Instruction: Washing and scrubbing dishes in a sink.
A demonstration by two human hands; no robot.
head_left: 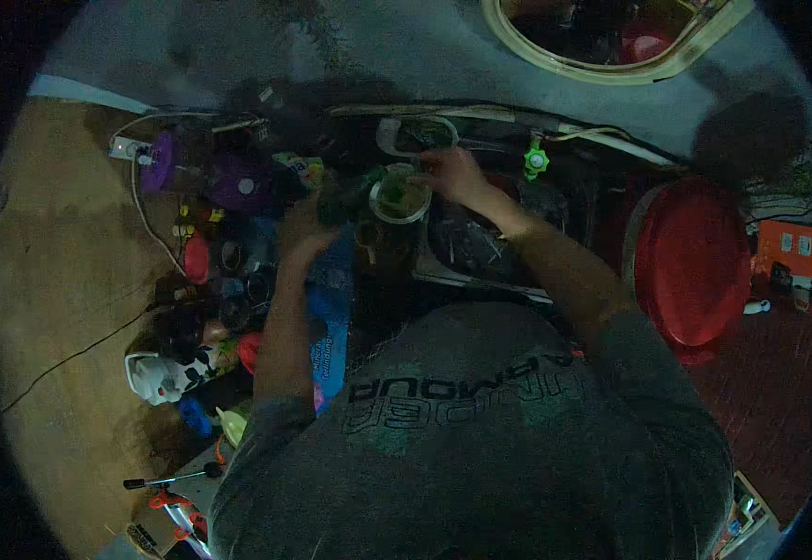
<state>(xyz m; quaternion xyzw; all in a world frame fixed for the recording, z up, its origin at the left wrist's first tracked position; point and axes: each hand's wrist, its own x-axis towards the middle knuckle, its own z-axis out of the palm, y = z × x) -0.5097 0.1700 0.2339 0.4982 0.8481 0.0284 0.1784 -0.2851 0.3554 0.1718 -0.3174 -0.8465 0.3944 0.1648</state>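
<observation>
The scene is dim. A round container with a pale rim (pixel 400 220) stands before me with greenish contents inside. My right hand (pixel 458 183) reaches over its right edge, fingers bent together; whether they grip anything is too dark to make out. To the container's left is my left hand (pixel 302 227), in shadow, beside a dark green object (pixel 332 204). A yellow and green packet (pixel 301 168) lies just beyond those fingers, and I cannot tell whether the hand touches either. Behind the container sits another vessel with a light rim (pixel 385 136).
A gas stove (pixel 479 248) appears to lie under my right forearm. Beyond it is a bright green valve knob (pixel 535 161). A large red round lid or basin (pixel 693 262) stands at right. Purple items (pixel 241 183), a power strip (pixel 122 147) and a white jug (pixel 154 378) crowd the left.
</observation>
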